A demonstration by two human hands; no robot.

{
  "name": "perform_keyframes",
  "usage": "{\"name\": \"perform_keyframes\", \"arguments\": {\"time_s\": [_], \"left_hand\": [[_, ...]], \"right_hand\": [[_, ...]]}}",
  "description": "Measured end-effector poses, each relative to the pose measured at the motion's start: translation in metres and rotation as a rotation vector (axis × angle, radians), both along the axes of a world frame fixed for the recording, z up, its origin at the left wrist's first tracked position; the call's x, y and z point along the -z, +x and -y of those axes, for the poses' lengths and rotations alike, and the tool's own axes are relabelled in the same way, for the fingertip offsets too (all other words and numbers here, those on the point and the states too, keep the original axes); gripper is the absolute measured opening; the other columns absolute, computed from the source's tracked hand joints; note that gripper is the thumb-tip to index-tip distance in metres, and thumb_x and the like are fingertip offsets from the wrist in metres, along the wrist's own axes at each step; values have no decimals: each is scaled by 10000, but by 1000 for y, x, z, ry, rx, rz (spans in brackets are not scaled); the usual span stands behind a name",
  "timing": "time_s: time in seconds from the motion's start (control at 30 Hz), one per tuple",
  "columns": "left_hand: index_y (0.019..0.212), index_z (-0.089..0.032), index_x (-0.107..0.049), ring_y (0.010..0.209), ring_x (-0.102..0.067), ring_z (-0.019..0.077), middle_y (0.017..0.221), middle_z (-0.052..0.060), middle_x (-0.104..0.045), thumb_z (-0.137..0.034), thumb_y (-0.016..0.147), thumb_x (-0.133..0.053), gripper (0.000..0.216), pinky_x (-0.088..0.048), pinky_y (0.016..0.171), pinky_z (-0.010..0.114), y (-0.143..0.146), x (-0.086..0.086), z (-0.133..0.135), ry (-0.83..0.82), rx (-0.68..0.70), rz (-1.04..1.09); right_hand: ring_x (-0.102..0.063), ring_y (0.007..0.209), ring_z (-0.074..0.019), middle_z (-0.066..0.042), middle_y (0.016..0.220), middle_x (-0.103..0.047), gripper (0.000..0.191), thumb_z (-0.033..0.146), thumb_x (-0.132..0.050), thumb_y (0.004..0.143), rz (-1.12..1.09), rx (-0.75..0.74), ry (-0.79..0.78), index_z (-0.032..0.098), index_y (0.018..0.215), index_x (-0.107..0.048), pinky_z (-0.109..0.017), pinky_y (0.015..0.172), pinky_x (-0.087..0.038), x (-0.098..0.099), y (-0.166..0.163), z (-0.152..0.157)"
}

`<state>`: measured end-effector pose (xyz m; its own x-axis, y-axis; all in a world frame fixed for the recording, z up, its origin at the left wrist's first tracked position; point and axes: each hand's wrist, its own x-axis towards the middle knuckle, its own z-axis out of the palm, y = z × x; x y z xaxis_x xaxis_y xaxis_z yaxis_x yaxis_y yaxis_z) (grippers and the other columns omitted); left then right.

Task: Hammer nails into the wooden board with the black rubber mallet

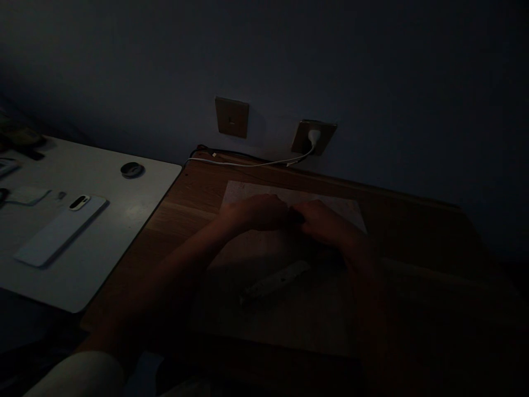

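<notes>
In dim light, my left hand [264, 212] is closed above the far part of a pale board or sheet [239, 191]. Close beside it, my right hand [314, 216] is closed too, and the two nearly meet. A small dark shape shows between them, too dark to name. Whatever the fingers hold is hidden. Nearer to me on the pale sheet lies a long, narrow, light-coloured object [276, 280] with a few dark spots, set at a slant. Neither hand touches it.
The sheet rests on a wooden table [177, 215]. At the left, a white table [124, 215] bears a phone [61, 231] and a round dark object [131, 170]. Behind are a wall socket [326, 135] with a white plug [314, 137], cables [248, 164] and another wall plate [232, 117].
</notes>
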<state>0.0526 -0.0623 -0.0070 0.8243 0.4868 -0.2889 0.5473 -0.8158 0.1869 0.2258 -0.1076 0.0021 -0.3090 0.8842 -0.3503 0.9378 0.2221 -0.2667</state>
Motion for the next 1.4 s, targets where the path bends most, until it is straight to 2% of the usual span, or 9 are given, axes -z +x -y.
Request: {"name": "perform_keyframes", "arguments": {"time_s": [0.23, 0.33, 0.47, 0.57, 0.7, 0.83, 1.03, 1.27, 1.4], "left_hand": [[1073, -144, -822, 892, -787, 251, 1061, 154, -831, -256, 1056, -568, 278, -506, 703, 313, 1, -4, 3, -34, -12, 15], [1050, -138, -811, 923, -775, 249, 1049, 145, -824, -289, 1043, -604, 256, -505, 722, 310, -8, -16, -1, -18, -78, 0], [1223, -155, -738, 1082, -740, 248, 1238, 127, -773, -276, 1014, -650, 257, -520, 821, 302, -25, -28, -9, 62, -187, 59], [1280, -174, -703, 1102, -724, 244, 1362, 132, -707, -229, 990, -652, 299, -526, 846, 309, -33, -27, -13, 83, -227, 71], [1251, -196, -714, 1094, -724, 246, 1374, 126, -699, -148, 969, -615, 303, -527, 832, 313, -32, -20, -15, 59, -249, 40], [1149, -182, -757, 1031, -745, 242, 1233, 131, -765, -110, 994, -525, 287, -515, 791, 310, -27, -10, -19, 95, -212, 21], [1101, -151, -783, 946, -764, 262, 1129, 156, -792, -122, 1005, -488, 311, -511, 742, 324, -26, -5, -22, 167, -210, 44], [1152, -138, -763, 999, -757, 255, 1157, 161, -792, -119, 1011, -512, 289, -508, 785, 308, -25, -11, -20, 171, -237, 33], [1141, -128, -757, 963, -744, 248, 1116, 153, -794, -155, 1019, -544, 246, -485, 768, 307, -26, -11, -23, 145, -246, 105]], "right_hand": [[-760, 1010, -260, -120, 1107, -824, 332, -25, -626, 796, -51, -8, -4, 169, 1014, -782, -312, 831, -516, -6, 2, 2], [-757, 999, -254, -91, 1088, -822, 282, 27, -664, 802, -104, 29, 49, 189, 999, -784, -318, 838, -527, -7, 22, -1], [-756, 951, -245, -86, 1052, -812, 152, 172, -673, 911, -98, 189, 155, 208, 1011, -782, -325, 811, -543, -4, 58, -6], [-753, 927, -256, -96, 1019, -808, 114, 216, -664, 940, -33, 272, 234, 210, 974, -772, -339, 797, -540, -2, 72, -7], [-761, 944, -255, -114, 1042, -813, 122, 246, -666, 968, 6, 305, 208, 196, 977, -777, -327, 788, -531, 2, 63, -9], [-763, 986, -262, -111, 1050, -822, 162, 270, -644, 996, 104, 242, 194, 202, 955, -785, -329, 804, -515, 9, 43, -11], [-746, 1042, -289, -140, 1098, -814, 217, 165, -570, 969, 173, 181, 222, 185, 980, -786, -356, 836, -497, 12, 32, -12], [-745, 950, -227, -58, 1020, -809, 152, 140, -644, 902, -148, 116, 160, 216, 983, -748, -299, 800, -501, -8, 36, -5], [-743, 987, -227, -63, 1072, -813, 181, 102, -665, 864, -201, 45, 74, 200, 989, -751, -298, 845, -503, -11, 30, -2]]}}
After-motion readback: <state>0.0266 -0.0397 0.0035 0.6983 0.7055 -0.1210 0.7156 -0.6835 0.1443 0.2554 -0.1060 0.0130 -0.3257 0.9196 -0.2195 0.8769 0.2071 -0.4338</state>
